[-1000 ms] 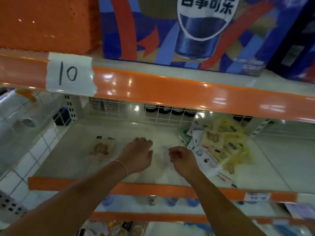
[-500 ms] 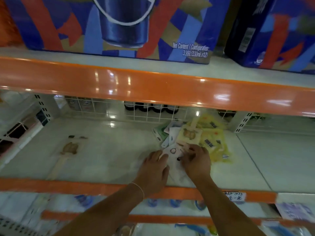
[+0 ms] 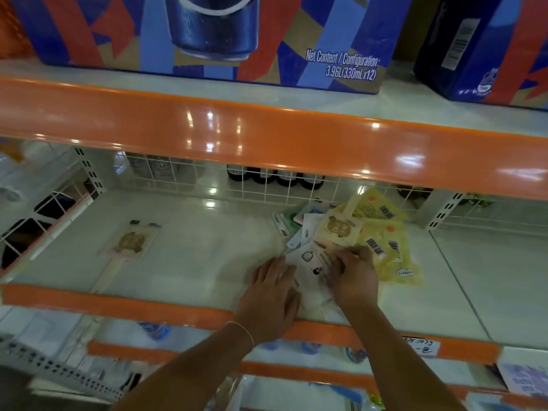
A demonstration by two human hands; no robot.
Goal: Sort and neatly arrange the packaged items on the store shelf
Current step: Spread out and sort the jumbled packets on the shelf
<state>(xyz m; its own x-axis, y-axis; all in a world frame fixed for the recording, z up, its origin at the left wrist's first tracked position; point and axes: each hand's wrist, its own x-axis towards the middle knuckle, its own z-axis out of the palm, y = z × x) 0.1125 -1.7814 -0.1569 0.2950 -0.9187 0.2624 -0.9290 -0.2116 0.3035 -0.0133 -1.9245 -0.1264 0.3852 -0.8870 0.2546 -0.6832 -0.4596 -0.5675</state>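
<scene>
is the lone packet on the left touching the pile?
No: the lone packet lies apart on the shelf, well left of the pile.

White shelf boards (image 3: 207,247) with glossy orange edge strips (image 3: 267,137) — white wire-grid backing (image 3: 267,185), ceiling lights reflected.

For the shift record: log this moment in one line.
left hand flat on white packet | right hand pinching it | yellow packets piled right | lone packet left | sorting unfinished

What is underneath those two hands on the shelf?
A white packet lies under the left hand and right hand, at the edge of a heap of yellow packets. Its lower part is covered.
</scene>
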